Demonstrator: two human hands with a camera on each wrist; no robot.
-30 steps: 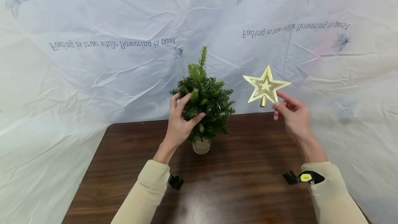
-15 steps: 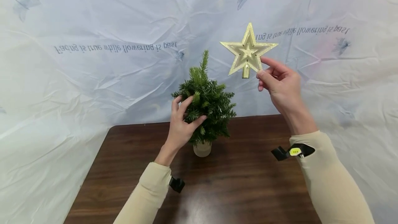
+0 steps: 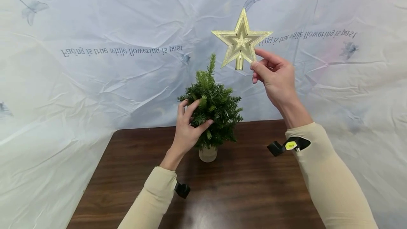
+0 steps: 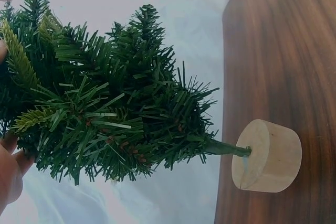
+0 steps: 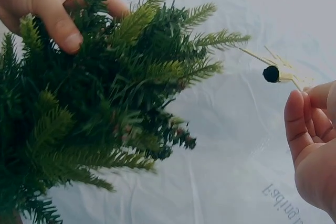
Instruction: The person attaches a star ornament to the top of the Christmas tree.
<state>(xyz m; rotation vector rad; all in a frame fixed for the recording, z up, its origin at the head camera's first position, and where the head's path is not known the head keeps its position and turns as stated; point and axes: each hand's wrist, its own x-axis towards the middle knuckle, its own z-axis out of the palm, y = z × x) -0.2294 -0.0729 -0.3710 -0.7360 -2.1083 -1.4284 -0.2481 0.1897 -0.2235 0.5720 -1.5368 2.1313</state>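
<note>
A small artificial Christmas tree [image 3: 222,110] stands upright at the table's back edge on a round wooden base [image 4: 275,157]. My left hand [image 3: 186,130] grips its left side, thumb and fingers curled among the branches. Up to the right, my right hand [image 3: 278,77] pinches a gold star tree topper [image 3: 241,41] by its lower right point between thumb and fingers. The star faces me with its short tube hanging down, higher than the treetop and right of it. In the right wrist view the tube's dark round opening [image 5: 271,74] shows, apart from the tree's tip.
Dark brown wood-grain table [image 3: 251,179] under the tree. Behind it hangs a wrinkled pale cloth [image 3: 127,17] with printed lettering and dragonflies. Black wrist cameras are strapped to both sleeves.
My right hand has lifted the star and carried it leftward, closer to the treetop. My left hand keeps its grip on the tree. The view has shifted slightly.
</note>
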